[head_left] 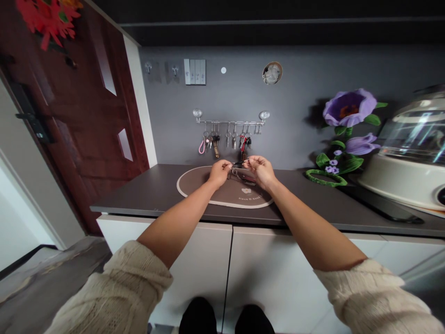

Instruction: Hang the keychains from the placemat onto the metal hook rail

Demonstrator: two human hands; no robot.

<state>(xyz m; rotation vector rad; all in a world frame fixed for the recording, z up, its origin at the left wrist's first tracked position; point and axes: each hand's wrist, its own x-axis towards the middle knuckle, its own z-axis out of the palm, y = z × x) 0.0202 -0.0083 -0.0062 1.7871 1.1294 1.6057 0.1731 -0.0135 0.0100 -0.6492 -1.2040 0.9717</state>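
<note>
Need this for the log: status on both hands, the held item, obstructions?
Left hand and right hand both pinching the keychain. Over oval mat, contact unclear. Nothing visibly blocking; hanging keys behind.

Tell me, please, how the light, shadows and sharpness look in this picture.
Head view: shadow on the grey wall beside the purple flower. Head view: pale reflections on the clear dome, which wide-angle distortion seems to stretch. Head view: the red decoration is blurred; the dark item between the left grip and the right grip is too soft to identify.
</note>
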